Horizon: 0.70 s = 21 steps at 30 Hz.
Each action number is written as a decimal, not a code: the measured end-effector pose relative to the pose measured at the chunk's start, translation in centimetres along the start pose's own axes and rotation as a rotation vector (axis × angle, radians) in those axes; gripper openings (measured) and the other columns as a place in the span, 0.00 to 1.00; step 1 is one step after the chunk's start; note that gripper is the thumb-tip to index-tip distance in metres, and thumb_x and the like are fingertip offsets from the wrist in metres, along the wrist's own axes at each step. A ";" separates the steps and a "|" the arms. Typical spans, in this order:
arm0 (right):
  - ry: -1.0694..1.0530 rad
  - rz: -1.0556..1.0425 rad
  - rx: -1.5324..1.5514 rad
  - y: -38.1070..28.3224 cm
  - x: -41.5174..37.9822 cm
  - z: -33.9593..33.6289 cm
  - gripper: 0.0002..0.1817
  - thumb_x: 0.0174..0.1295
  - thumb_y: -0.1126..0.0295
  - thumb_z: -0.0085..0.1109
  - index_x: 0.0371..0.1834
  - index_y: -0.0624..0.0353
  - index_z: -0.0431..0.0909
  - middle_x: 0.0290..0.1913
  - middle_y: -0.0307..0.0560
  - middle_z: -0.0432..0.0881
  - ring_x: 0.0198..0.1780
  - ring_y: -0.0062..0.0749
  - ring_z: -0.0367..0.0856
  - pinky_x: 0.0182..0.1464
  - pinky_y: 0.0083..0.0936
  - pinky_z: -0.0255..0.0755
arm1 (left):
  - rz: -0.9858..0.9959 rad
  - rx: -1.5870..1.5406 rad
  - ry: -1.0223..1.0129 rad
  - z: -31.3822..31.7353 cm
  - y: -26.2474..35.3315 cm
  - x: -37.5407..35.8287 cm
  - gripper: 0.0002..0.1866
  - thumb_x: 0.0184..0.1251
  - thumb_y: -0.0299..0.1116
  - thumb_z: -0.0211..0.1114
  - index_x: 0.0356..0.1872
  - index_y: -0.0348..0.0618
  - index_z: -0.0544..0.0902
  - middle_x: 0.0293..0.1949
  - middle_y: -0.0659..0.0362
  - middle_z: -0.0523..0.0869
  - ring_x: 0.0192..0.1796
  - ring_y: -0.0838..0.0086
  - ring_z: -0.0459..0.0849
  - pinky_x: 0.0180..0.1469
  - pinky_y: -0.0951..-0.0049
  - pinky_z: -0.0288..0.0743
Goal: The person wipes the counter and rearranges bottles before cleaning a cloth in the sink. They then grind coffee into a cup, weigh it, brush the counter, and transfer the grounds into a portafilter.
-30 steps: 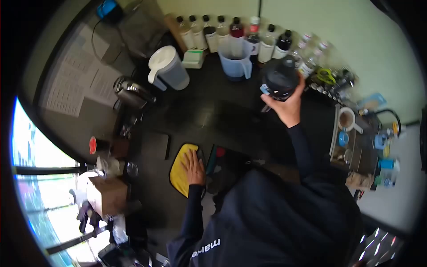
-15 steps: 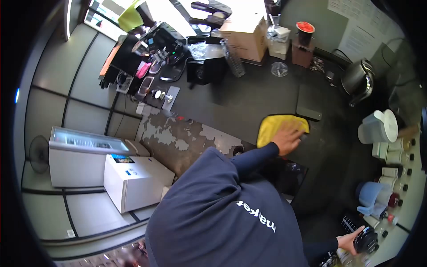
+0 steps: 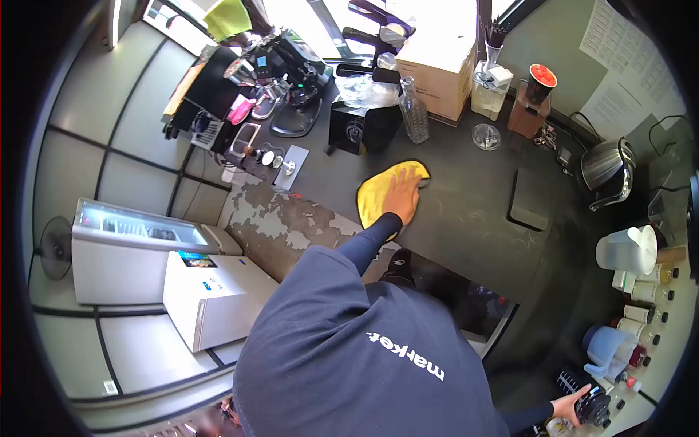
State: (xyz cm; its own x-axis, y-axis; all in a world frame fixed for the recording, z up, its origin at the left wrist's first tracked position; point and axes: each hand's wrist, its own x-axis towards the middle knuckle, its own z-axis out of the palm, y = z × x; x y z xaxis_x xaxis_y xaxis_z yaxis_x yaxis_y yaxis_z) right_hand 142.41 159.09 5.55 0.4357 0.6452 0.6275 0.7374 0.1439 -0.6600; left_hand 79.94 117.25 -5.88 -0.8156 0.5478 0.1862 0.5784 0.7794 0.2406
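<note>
My left hand (image 3: 403, 198) lies flat on a yellow cloth (image 3: 375, 202) with dark edging, fingers spread and pressing it against the dark counter (image 3: 451, 211). Part of the cloth is folded beside the fingertips. Far off at the lower right, my right hand (image 3: 568, 409) is closed around the near side of a black round-topped container (image 3: 595, 406); its far side is hidden. Close by stands a dark item with white marks (image 3: 570, 380). A blue-tinted pitcher (image 3: 603, 344) is a little farther up the counter.
Ahead stand a black holder (image 3: 357, 130), a glass bottle (image 3: 413, 109) and a cardboard box (image 3: 437, 69). A flat black device (image 3: 529, 198) lies to the right, near a steel kettle (image 3: 608, 171) and a clear pitcher (image 3: 628, 250). An espresso machine (image 3: 280, 69) is at the left.
My left hand and the yellow cloth have slid leftward across the counter, away from the flat black device. My right hand stays at the black container. The view has shifted slightly.
</note>
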 end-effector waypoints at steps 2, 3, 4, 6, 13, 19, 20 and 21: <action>0.081 0.205 -0.010 -3.7 -2.0 -1.0 0.74 0.41 0.55 0.91 0.75 0.73 0.35 0.66 0.68 0.76 0.63 0.44 0.80 0.69 0.41 0.76 | 0.137 -0.083 -0.009 -1.0 1.2 0.1 0.24 0.78 0.37 0.54 0.71 0.44 0.72 0.74 0.46 0.72 0.77 0.49 0.66 0.78 0.48 0.58; -0.005 0.170 0.060 -5.7 -4.0 -2.0 0.61 0.46 0.56 0.88 0.70 0.73 0.48 0.63 0.67 0.78 0.62 0.47 0.81 0.68 0.45 0.75 | 0.072 -0.353 -0.071 -1.5 2.0 0.1 0.22 0.77 0.36 0.55 0.68 0.43 0.73 0.67 0.43 0.78 0.70 0.47 0.74 0.72 0.49 0.66; -0.093 0.141 0.133 -7.7 -6.0 -2.8 0.49 0.51 0.56 0.84 0.66 0.73 0.62 0.61 0.65 0.81 0.61 0.51 0.81 0.68 0.49 0.74 | 0.028 -0.629 -0.166 -2.3 3.8 0.5 0.20 0.76 0.34 0.56 0.66 0.41 0.74 0.59 0.41 0.83 0.62 0.46 0.81 0.65 0.50 0.73; -0.325 -0.125 0.065 -15.7 -11.0 -4.5 0.38 0.52 0.60 0.82 0.62 0.70 0.76 0.58 0.61 0.83 0.59 0.54 0.81 0.67 0.51 0.73 | 0.185 -0.830 -0.297 -6.7 7.5 1.1 0.16 0.74 0.32 0.61 0.59 0.40 0.75 0.44 0.40 0.86 0.47 0.43 0.86 0.48 0.54 0.80; -1.136 -0.628 0.312 -33.2 -28.3 -9.7 0.34 0.62 0.58 0.72 0.72 0.51 0.73 0.65 0.51 0.79 0.68 0.47 0.76 0.70 0.49 0.64 | 1.143 -0.954 -0.819 -15.3 15.6 0.0 0.16 0.62 0.24 0.69 0.51 0.38 0.79 0.44 0.46 0.86 0.48 0.47 0.85 0.52 0.58 0.79; -1.038 0.026 0.278 -29.7 -25.9 -23.1 0.12 0.71 0.66 0.63 0.50 0.61 0.84 0.39 0.56 0.88 0.40 0.52 0.88 0.46 0.37 0.79 | 1.554 -0.901 -0.876 -17.8 20.8 0.1 0.14 0.57 0.22 0.73 0.44 0.37 0.81 0.40 0.49 0.86 0.43 0.54 0.87 0.47 0.64 0.80; -1.020 0.018 0.216 -29.5 -25.6 -25.3 0.12 0.72 0.64 0.63 0.51 0.60 0.85 0.37 0.57 0.88 0.38 0.49 0.87 0.43 0.36 0.78 | 1.609 -0.861 -0.907 -18.0 21.7 -0.2 0.14 0.56 0.21 0.74 0.44 0.37 0.82 0.38 0.51 0.87 0.41 0.59 0.87 0.46 0.66 0.80; -1.043 0.120 0.152 -29.6 -25.1 -27.7 0.13 0.71 0.65 0.65 0.50 0.64 0.85 0.38 0.57 0.88 0.39 0.49 0.88 0.44 0.35 0.78 | 1.645 -0.839 -0.911 -18.1 22.5 -0.7 0.14 0.56 0.21 0.74 0.44 0.37 0.82 0.38 0.51 0.87 0.41 0.59 0.87 0.46 0.66 0.80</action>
State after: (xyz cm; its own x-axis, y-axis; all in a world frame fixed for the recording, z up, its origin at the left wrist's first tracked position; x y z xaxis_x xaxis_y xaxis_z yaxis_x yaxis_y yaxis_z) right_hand 123.94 117.86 20.72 -0.2107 0.9756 -0.0624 0.6153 0.0827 -0.7840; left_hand 93.77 128.95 16.62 0.7462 0.6063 0.2749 0.2660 -0.6501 0.7118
